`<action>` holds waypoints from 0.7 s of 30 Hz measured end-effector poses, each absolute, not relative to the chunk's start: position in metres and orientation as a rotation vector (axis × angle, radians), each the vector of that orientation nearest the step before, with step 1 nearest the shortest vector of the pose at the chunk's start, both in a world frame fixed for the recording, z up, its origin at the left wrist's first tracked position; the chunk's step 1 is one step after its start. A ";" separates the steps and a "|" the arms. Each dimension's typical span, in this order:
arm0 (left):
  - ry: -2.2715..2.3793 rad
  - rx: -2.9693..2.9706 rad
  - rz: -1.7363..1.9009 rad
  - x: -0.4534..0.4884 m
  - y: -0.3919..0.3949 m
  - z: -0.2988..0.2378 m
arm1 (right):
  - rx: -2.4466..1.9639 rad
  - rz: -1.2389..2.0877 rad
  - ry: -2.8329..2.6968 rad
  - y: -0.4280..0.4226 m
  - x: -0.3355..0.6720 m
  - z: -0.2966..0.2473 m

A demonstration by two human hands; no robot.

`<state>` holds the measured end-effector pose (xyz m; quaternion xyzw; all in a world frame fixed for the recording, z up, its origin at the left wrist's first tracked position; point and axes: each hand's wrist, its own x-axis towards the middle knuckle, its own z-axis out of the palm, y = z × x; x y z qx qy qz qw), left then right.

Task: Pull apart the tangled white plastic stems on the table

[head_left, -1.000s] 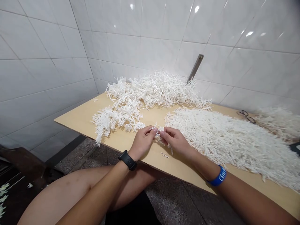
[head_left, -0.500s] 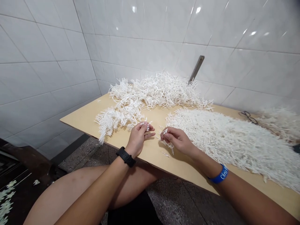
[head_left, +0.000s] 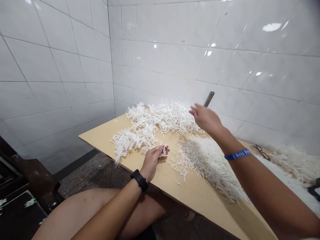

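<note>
My left hand (head_left: 153, 160), with a black watch on its wrist, is closed on small white branched plastic pieces (head_left: 163, 150) at the table's near edge. Their thin tips stick out past the thumb. My right hand (head_left: 207, 118) is raised above the table, slightly blurred, with its fingers apart and nothing visible in them. It is in front of the right end of a tangled heap of white branched pieces (head_left: 167, 116). Below it spreads a dense layer of white sprigs (head_left: 207, 156). Several loose sprigs (head_left: 177, 163) are scattered between that layer and my left hand.
The wooden tabletop (head_left: 97, 133) stands against white tiled walls. A grey metal bar (head_left: 209, 99) leans on the back wall behind the heap. Dark-handled scissors or glasses (head_left: 260, 151), I cannot tell which, lie at the back right. A dark wooden chair (head_left: 32, 176) is at the left.
My right hand has risen from beside the left hand, up and to the right, its fingers now apart. My left hand keeps its pieces. The view has tilted up.
</note>
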<state>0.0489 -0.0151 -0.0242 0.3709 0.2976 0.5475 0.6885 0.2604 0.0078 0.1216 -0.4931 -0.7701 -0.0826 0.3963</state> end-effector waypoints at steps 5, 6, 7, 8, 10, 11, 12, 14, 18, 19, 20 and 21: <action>0.679 0.823 1.260 0.048 -0.013 -0.027 | -1.747 0.160 -1.951 0.025 0.246 0.092; 0.676 0.839 1.257 0.048 -0.013 -0.027 | -1.718 0.343 -1.967 0.016 0.238 0.078; 0.664 0.859 1.248 0.048 -0.013 -0.027 | -1.622 0.522 -1.986 0.006 0.230 0.064; 0.647 0.877 1.238 0.048 -0.013 -0.027 | -1.521 0.687 -2.002 -0.004 0.222 0.051; 0.603 0.899 1.219 0.047 -0.013 -0.026 | -1.330 0.915 -1.978 -0.019 0.208 0.030; 0.584 0.905 1.212 0.048 -0.013 -0.026 | -1.261 0.983 -1.946 -0.024 0.202 0.022; 0.570 0.910 1.206 0.048 -0.013 -0.027 | -1.215 1.023 -1.905 -0.027 0.198 0.016; 0.565 0.915 1.197 0.049 -0.012 -0.028 | -1.184 1.050 -1.831 -0.029 0.193 0.007; 0.566 0.930 1.189 0.052 -0.012 -0.029 | -1.216 1.054 -1.783 -0.029 0.193 0.000; 0.562 0.940 1.191 0.053 -0.012 -0.029 | -1.220 1.059 -1.783 -0.030 0.194 -0.001; 0.560 0.951 1.194 0.053 -0.013 -0.028 | -1.222 1.058 -1.784 -0.031 0.196 -0.002; 0.561 0.962 1.198 0.053 -0.014 -0.028 | -1.220 1.049 -1.789 -0.032 0.196 -0.002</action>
